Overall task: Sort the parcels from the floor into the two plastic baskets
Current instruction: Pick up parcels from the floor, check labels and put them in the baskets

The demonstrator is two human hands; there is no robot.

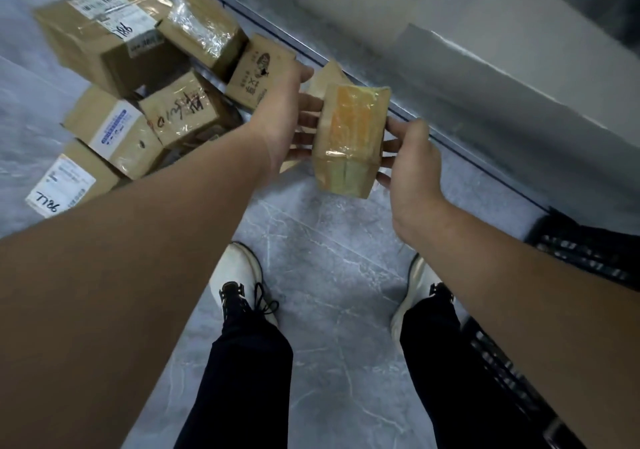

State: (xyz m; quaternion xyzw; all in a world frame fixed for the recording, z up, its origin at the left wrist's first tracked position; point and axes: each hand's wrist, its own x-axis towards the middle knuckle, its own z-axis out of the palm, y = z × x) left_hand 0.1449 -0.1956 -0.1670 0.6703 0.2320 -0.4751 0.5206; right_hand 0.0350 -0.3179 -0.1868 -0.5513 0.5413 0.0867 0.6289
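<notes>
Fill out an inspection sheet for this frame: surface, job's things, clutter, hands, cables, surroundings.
Surface: grey marbled floor.
Job's things: taped parcel held in the air; pile of parcels on the floor at left; black basket at right edge, contents not visible.
Clutter: nothing seen.
Hands: left hand and right hand press the taped parcel between their fingers.
Cables: nothing seen.
Surroundings: pale wall behind; white shoes below.

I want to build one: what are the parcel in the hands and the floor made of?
Parcel: looks like brown cardboard wrapped in glossy clear tape that glints yellowish. Floor: seems polished grey stone or tile, with pale veins.
</notes>
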